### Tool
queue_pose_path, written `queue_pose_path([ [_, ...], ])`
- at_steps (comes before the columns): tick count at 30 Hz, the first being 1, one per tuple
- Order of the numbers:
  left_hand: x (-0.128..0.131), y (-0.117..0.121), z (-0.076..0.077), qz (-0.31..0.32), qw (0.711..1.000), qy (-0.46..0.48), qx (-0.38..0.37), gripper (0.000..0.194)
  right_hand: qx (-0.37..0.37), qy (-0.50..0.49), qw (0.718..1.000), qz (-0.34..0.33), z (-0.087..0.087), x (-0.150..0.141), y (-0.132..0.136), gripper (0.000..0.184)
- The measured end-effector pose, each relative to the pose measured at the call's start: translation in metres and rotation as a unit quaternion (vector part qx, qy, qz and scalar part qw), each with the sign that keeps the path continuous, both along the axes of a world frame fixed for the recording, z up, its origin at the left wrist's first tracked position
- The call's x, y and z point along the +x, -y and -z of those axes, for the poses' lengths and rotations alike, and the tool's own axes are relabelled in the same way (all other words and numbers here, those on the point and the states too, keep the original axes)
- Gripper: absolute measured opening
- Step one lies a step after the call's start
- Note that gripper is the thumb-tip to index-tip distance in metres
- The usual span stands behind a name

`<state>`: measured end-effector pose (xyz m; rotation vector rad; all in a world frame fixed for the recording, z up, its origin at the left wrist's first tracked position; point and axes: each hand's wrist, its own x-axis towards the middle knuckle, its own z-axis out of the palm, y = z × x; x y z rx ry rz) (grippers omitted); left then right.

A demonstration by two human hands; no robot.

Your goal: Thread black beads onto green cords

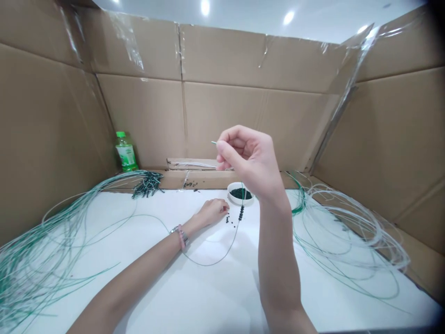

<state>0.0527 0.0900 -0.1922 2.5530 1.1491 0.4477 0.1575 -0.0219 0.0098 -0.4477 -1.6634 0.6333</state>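
Note:
My right hand [248, 155] is raised high, thumb and forefinger pinched on a thin green cord whose tip pokes out to the left. Below that hand the cord hangs down with a short row of dark beads [241, 213] threaded on it, then curves away under my left wrist. My left hand [214, 211] rests low over the white table, fingertips curled together; whether anything is between them I cannot make out. A few loose dark beads [227, 218] lie beside its fingertips. Just behind stands a white bowl [231, 196] of dark beads.
Long green and white cords [52, 232] spread over the left side, ending in a dark knotted bunch [148, 183]. More coiled cords [361, 232] lie at right. A green-capped bottle [125, 153] stands back left. Cardboard walls [222, 106] enclose the white table [194, 297].

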Motion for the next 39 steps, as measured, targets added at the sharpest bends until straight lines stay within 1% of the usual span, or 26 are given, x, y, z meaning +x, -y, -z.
queue_pose_path([
  [5,0.002,-0.001,-0.001,0.035,0.999,0.028,-0.016,0.025,0.016,0.007,1.0,0.019,0.0,-0.002,0.001,0.01],
  [8,0.006,0.003,0.002,0.045,0.997,0.056,-0.032,0.024,0.016,0.013,1.0,0.023,0.001,-0.003,0.001,0.01],
  [11,0.01,0.007,0.005,0.044,0.993,0.103,-0.046,0.024,0.014,0.023,0.999,0.026,0.003,-0.004,-0.001,0.011],
  [13,0.011,0.006,-0.001,0.043,0.986,0.152,-0.048,0.022,0.014,0.03,0.999,0.034,0.004,-0.003,-0.003,0.012],
  [14,0.01,0.005,-0.009,0.041,0.981,0.184,-0.045,0.02,0.016,0.033,0.999,0.04,0.004,-0.002,-0.003,0.012],
  [15,0.008,0.003,-0.019,0.039,0.974,0.219,-0.039,0.019,0.019,0.034,0.998,0.049,0.004,-0.001,-0.003,0.012],
  [16,0.005,0.002,-0.034,0.034,0.965,0.258,-0.031,0.018,0.023,0.033,0.997,0.06,0.003,0.0,-0.003,0.013],
  [17,-0.001,0.003,-0.051,0.028,0.954,0.298,-0.019,0.018,0.029,0.03,0.997,0.072,0.003,0.002,-0.002,0.013],
  [19,-0.015,0.01,-0.089,0.008,0.923,0.383,0.01,0.022,0.046,0.024,0.993,0.103,0.003,0.003,0.001,0.011],
  [21,-0.032,0.027,-0.127,-0.004,0.889,0.456,0.041,0.025,0.072,0.021,0.989,0.131,0.003,0.001,0.006,0.009],
  [22,-0.04,0.039,-0.143,-0.002,0.863,0.502,0.057,0.024,0.087,0.02,0.986,0.141,0.003,-0.002,0.009,0.009],
  [23,-0.047,0.052,-0.156,0.028,0.812,0.58,0.051,0.021,0.102,0.02,0.983,0.15,0.003,-0.005,0.013,0.008],
  [24,-0.053,0.064,-0.166,0.053,0.773,0.631,0.042,0.018,0.114,0.021,0.981,0.156,0.004,-0.009,0.016,0.007],
  [25,-0.057,0.075,-0.173,0.072,0.748,0.659,0.041,0.017,0.125,0.023,0.979,0.16,0.005,-0.014,0.02,0.006],
  [26,-0.059,0.085,-0.178,0.086,0.729,0.678,0.042,0.016,0.134,0.025,0.978,0.161,0.006,-0.019,0.023,0.005],
  [28,-0.061,0.1,-0.183,0.096,0.717,0.688,0.048,0.013,0.15,0.03,0.975,0.163,0.008,-0.027,0.028,0.006],
  [32,-0.058,0.111,-0.183,0.118,0.723,0.681,0.03,0.01,0.176,0.019,0.971,0.16,0.011,-0.036,0.033,0.009],
  [35,-0.057,0.113,-0.183,0.138,0.729,0.67,0.011,0.008,0.173,0.018,0.974,0.142,0.012,-0.037,0.034,0.01],
  [39,-0.058,0.114,-0.183,0.126,0.732,0.669,0.023,0.01,0.166,0.018,0.976,0.139,0.013,-0.039,0.036,0.011],
])
